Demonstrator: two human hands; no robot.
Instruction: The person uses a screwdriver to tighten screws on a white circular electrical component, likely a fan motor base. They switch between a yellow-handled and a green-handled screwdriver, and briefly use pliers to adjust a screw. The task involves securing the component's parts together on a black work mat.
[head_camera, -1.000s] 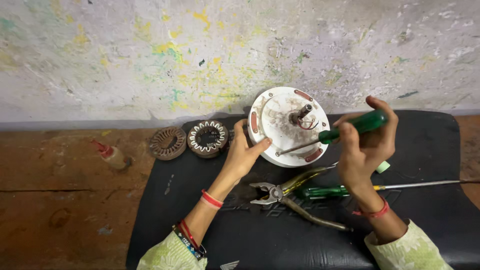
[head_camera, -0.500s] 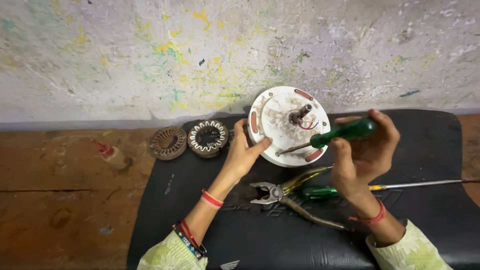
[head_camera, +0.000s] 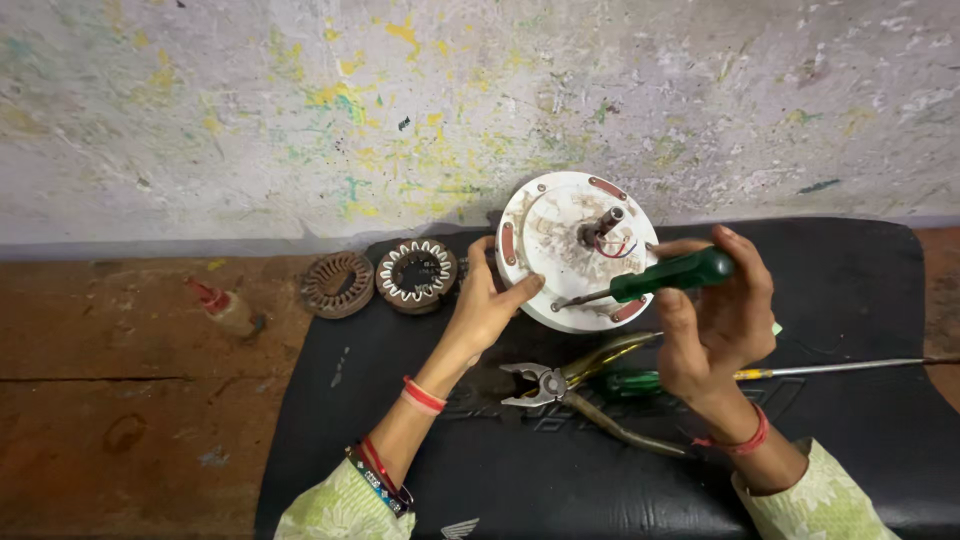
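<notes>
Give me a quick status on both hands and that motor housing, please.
Left hand steadying white round motor housing at its rim. Right hand gripping green-handled screwdriver, tip at housing's face. Pliers and second screwdriver lying nearby, not obstructing.

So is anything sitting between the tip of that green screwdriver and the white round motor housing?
Nothing visible. The right hand holds the green-handled screwdriver, its tip already at the white motor housing near its lower rim. The left hand steadies the housing's left edge, clear of the tip.
</notes>
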